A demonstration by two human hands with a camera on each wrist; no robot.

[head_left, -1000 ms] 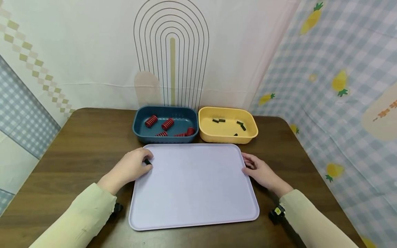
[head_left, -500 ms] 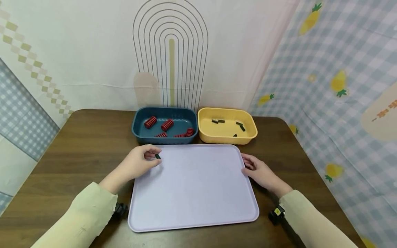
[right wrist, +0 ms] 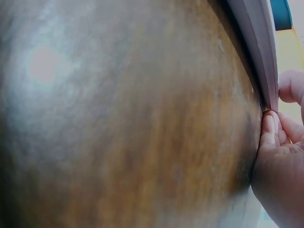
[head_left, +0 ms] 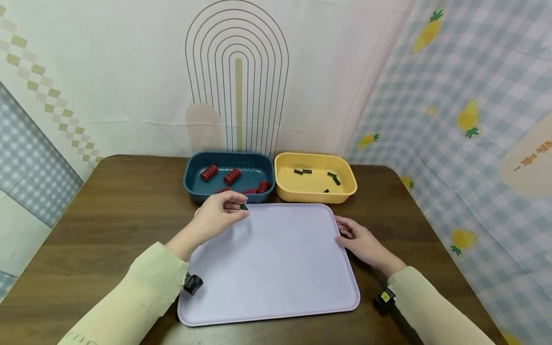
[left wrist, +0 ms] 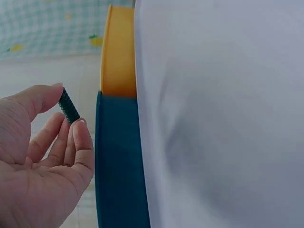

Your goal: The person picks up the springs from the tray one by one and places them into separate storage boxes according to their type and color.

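My left hand (head_left: 222, 211) pinches a small dark green coil spring (left wrist: 69, 105) between thumb and fingertips. It is held in the air over the far left part of the pale lilac tray (head_left: 276, 268), just in front of the blue bin (head_left: 198, 195). The coils show clearly in the left wrist view. At the tray's right edge, my right hand (head_left: 362, 242) holds the rim, thumb at the top and fingers curled at the side. In the right wrist view its fingertips (right wrist: 268, 124) lie against the rim's underside.
Several red coil springs (head_left: 232, 176) lie in the blue bin behind the tray. Beside it stands a yellow bin (head_left: 316, 195) with several green springs (head_left: 307, 171). Both bins and the tray rest on a brown wooden table (head_left: 116, 215), with a patterned cloth (head_left: 142, 86) behind.
My left hand has moved right and away from me with the green spring, from the tray's left edge toward the front of the blue bin. My right hand has stayed at the rim.
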